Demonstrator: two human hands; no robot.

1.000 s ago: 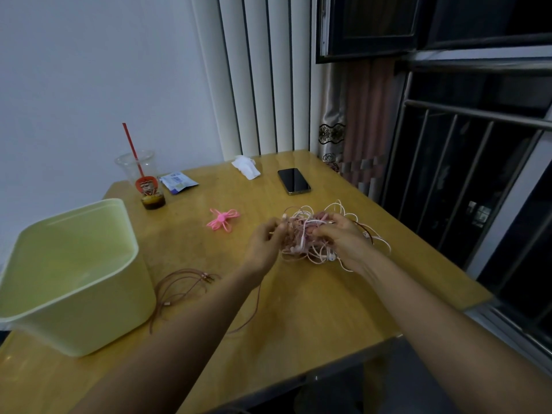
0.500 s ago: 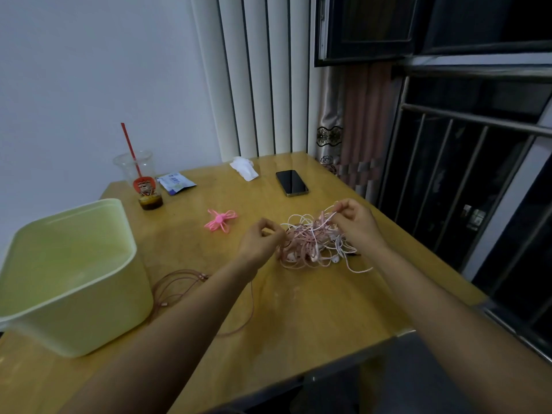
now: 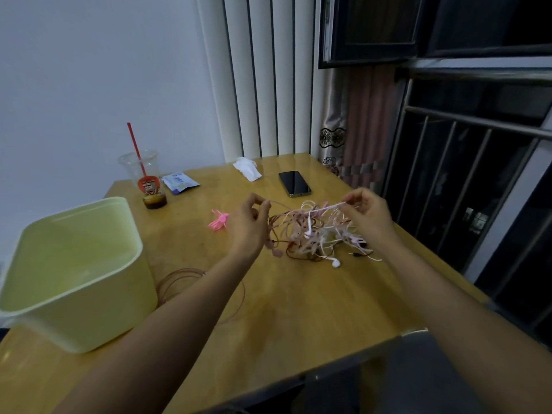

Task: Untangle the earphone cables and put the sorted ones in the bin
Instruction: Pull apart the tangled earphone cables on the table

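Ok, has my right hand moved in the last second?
Yes. Against the phone, the right hand has moved up and rightward, lifting a strand out of the tangled earphone cables.

1. A single wide-angle view, worn on the head, looks forward and down across the desk (image 3: 298,309) from its near edge.
2. It sits close: forearms enter from below, and the left hand (image 3: 248,225), right hand (image 3: 369,216) and earphone cables (image 3: 316,231) fall mid-frame.
3. Bin (image 3: 89,309) at left, barred window (image 3: 478,174) at right, blinds (image 3: 268,85) straight ahead.
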